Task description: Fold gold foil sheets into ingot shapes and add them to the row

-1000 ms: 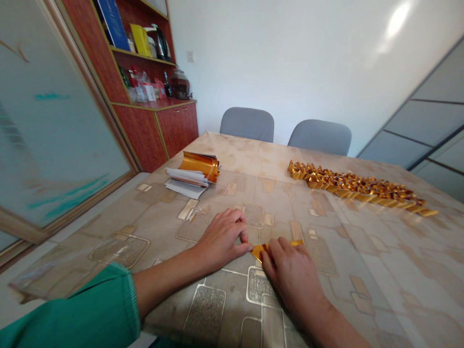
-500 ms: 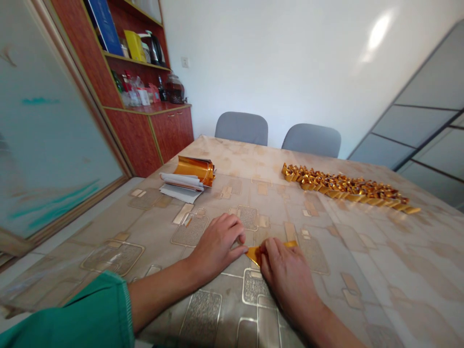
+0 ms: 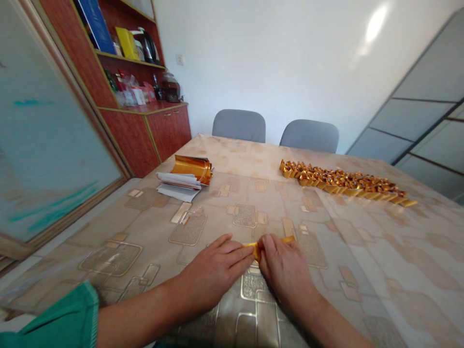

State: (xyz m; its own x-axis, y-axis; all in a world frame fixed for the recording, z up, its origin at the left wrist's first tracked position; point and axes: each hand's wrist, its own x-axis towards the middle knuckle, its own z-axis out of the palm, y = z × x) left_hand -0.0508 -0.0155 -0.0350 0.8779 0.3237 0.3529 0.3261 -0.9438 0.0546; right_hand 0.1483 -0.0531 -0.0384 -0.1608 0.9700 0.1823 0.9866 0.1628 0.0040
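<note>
I'm sitting at a long bench with a patterned, glossy beige cover. Two grey chairs stand at its far side against a white wall. In the upper left of the frame is a red-brown wooden cabinet, its shelves holding a black kettle, a yellow box and a dark glass jar. A painted glass panel fills the left edge, and grey panels fill the right.

Across the upper right of the bench runs a long row of folded gold foil pieces. Upper left of centre, a curled stack of gold foil sheets sits on loose white papers.

My hands are at the lower centre, close together. My right hand is closed on a narrow gold foil strip, pinching its folded middle against the bench. My left hand, with a green sleeve at the arm, has its fingers laid together, tips at the strip's left end; I can't tell whether they grip it.
</note>
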